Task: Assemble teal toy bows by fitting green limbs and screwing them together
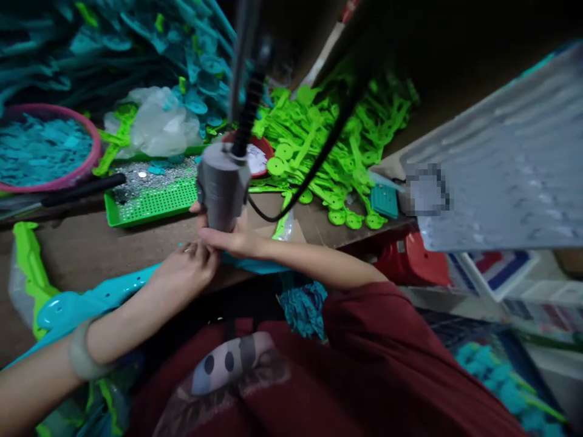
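A grey electric screwdriver (224, 185) hangs upright from above, its black cord leaving the top. My right hand (233, 241) is closed around its lower end, which hides the tip. Just left of it, my left hand (194, 264) is curled shut over a long blue plastic part (122, 284). The blue part lies along the table's front edge and passes beneath both hands. What the left fingertips touch is hidden. A green perforated tray (159, 199) with many small silvery screws (144, 177) sits behind the left hand.
Green plastic parts (328, 145) are heaped at the back, with a red bowl (264, 155) of white pieces beside them. At left stands a pink-rimmed basin (96, 145) of blue pieces. A grey panel (496, 152) slants at right. A green part (34, 276) lies front left.
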The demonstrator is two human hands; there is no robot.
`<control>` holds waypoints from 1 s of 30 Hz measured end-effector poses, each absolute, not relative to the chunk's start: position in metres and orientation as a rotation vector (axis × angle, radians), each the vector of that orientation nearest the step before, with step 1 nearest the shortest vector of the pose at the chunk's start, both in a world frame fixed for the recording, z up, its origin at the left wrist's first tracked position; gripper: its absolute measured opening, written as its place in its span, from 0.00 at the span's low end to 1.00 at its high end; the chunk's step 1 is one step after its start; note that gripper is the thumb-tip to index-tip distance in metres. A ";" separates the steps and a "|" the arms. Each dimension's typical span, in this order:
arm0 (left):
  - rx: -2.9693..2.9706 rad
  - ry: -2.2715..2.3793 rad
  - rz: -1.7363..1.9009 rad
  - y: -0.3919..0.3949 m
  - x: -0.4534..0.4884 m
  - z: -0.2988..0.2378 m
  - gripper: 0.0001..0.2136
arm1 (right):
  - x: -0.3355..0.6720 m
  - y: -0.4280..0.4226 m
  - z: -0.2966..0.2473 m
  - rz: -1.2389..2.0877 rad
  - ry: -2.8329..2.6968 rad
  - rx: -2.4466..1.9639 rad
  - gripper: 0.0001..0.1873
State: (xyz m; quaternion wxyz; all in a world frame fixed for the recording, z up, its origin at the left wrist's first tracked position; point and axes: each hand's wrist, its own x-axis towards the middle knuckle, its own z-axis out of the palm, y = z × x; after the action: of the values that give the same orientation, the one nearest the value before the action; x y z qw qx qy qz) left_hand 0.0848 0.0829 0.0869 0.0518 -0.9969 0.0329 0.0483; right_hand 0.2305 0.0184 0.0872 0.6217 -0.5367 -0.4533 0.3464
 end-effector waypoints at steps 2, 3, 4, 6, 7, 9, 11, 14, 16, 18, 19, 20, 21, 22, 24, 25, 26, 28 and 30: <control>-3.082 0.103 0.201 0.088 0.086 0.093 0.14 | 0.234 0.022 0.089 0.824 -1.061 -1.130 0.15; -3.112 0.085 0.198 0.091 0.085 0.095 0.12 | 0.236 0.023 0.090 0.822 -1.072 -1.097 0.14; -3.132 0.059 0.168 0.092 0.085 0.096 0.10 | 0.238 0.024 0.091 0.815 -1.082 -1.088 0.14; -3.133 0.020 0.064 0.092 0.083 0.095 0.09 | 0.240 0.025 0.093 0.805 -1.100 -1.082 0.15; -3.119 0.021 0.005 0.091 0.081 0.094 0.09 | 0.241 0.026 0.094 0.812 -1.109 -1.076 0.16; -3.071 0.059 -0.079 0.086 0.079 0.090 0.09 | 0.241 0.028 0.093 0.836 -1.122 -1.055 0.19; -3.011 0.092 -0.119 0.082 0.079 0.087 0.08 | 0.239 0.029 0.092 0.840 -1.126 -1.027 0.19; -2.920 0.091 -0.101 0.077 0.080 0.087 0.08 | 0.238 0.030 0.089 0.820 -1.109 -0.997 0.18; -2.872 0.100 -0.002 0.075 0.082 0.090 0.09 | 0.238 0.030 0.089 0.824 -1.112 -0.974 0.17; -2.830 0.117 0.122 0.072 0.084 0.092 0.09 | 0.238 0.030 0.090 0.813 -1.120 -0.955 0.16; -2.811 0.115 0.167 0.070 0.086 0.093 0.10 | 0.238 0.030 0.090 0.799 -1.122 -0.950 0.16; -2.794 0.101 0.191 0.068 0.088 0.094 0.10 | 0.238 0.030 0.091 0.778 -1.122 -0.945 0.15; -2.778 0.077 0.194 0.066 0.090 0.094 0.11 | 0.238 0.030 0.091 0.755 -1.125 -0.940 0.15; -2.763 0.049 0.183 0.064 0.092 0.093 0.12 | 0.238 0.030 0.091 0.738 -1.133 -0.936 0.15; -2.732 0.003 0.166 0.060 0.094 0.092 0.13 | 0.238 0.029 0.092 0.721 -1.151 -0.936 0.15; -2.720 -0.005 0.163 0.058 0.095 0.091 0.14 | 0.239 0.029 0.092 0.720 -1.158 -0.938 0.15; -2.712 0.001 0.166 0.058 0.095 0.091 0.14 | 0.239 0.028 0.092 0.724 -1.161 -0.939 0.15; -2.707 0.042 0.182 0.059 0.093 0.091 0.13 | 0.239 0.027 0.091 0.743 -1.154 -0.936 0.15; -2.703 0.086 0.194 0.062 0.089 0.092 0.13 | 0.239 0.027 0.091 0.764 -1.151 -0.931 0.15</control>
State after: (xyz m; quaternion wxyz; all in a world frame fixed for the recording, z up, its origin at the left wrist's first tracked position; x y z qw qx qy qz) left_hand 0.0893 0.0622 0.0922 0.2133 -0.9740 0.0308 0.0699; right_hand 0.2392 0.0269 0.0911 0.6726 -0.4136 -0.5112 0.3395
